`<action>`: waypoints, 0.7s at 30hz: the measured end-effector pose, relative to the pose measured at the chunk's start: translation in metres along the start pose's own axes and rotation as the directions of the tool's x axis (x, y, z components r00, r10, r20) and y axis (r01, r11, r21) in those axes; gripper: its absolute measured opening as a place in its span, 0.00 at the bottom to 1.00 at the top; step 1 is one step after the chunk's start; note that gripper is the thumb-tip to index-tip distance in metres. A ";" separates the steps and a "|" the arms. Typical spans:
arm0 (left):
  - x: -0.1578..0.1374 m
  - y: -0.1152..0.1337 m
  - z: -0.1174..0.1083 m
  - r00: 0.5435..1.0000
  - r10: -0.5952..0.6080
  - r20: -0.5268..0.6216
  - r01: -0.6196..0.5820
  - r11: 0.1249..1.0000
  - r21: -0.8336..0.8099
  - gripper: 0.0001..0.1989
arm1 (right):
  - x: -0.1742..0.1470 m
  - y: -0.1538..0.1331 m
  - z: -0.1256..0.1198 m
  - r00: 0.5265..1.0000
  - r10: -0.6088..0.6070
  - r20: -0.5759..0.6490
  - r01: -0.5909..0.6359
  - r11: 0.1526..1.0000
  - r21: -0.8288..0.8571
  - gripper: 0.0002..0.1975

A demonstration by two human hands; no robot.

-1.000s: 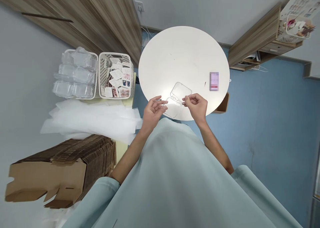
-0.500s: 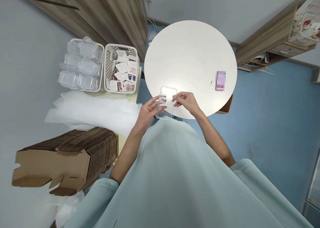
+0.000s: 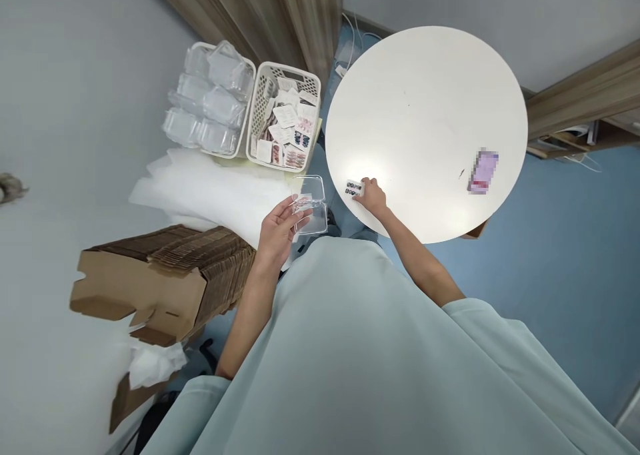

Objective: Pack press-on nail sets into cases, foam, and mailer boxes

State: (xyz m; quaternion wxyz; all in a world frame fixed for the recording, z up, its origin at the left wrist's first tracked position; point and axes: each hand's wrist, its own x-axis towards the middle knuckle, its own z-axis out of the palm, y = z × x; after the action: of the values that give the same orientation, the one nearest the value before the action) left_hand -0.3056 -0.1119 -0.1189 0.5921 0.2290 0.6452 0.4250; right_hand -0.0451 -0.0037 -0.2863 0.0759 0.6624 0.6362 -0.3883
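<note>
My left hand (image 3: 280,232) pinches a clear plastic box (image 3: 314,220), its hinged lid folded open. The box is held in the air between the baskets' side and the round white table (image 3: 425,95). At the table's near left edge, my right hand (image 3: 373,197) grips a small white card (image 3: 355,188) with rows of dark oval pieces, which look like press-on nails. The card is at or just over the tabletop; whether it touches cannot be made out.
Left of the table stand a white basket (image 3: 251,125) of similar cards and another basket with stacked clear boxes (image 3: 213,102). White foam sheets (image 3: 210,192) and flattened cardboard boxes (image 3: 145,282) lie nearer me. A blurred purple item (image 3: 483,172) rests on the table's right.
My right hand has taken the card out of the clear box and moved it right to the table. My left hand has moved left with the open box. The view has shifted.
</note>
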 end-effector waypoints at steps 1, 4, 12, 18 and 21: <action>0.000 0.000 -0.003 1.000 -0.004 -0.006 0.004 1.000 -0.008 0.28 | 0.003 0.000 0.006 1.000 0.008 -0.016 -0.009 0.999 -0.031 0.33; 0.000 0.001 -0.008 0.999 -0.041 -0.023 0.040 0.998 -0.056 0.29 | 0.007 0.003 0.020 0.998 0.009 -0.061 -0.013 0.997 -0.076 0.27; 0.013 0.006 -0.001 0.994 -0.109 0.030 0.112 0.985 -0.130 0.28 | -0.006 0.022 0.026 0.988 -0.013 -0.152 0.044 0.978 0.203 0.10; 0.033 0.006 0.033 0.981 -0.141 0.131 0.157 0.981 -0.114 0.27 | -0.044 0.041 0.000 0.974 0.102 -0.200 0.029 0.827 0.562 0.10; 0.042 0.004 0.058 0.968 -0.164 0.191 0.186 0.977 -0.104 0.26 | -0.068 0.052 -0.024 0.963 0.122 -0.241 0.072 0.744 0.664 0.16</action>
State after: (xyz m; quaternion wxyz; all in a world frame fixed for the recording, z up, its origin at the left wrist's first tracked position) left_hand -0.2593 -0.0597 -0.1358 0.6962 0.1726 0.5795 0.3868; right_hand 0.0199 -0.0522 -0.2487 -0.2477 0.7005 0.4501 -0.4954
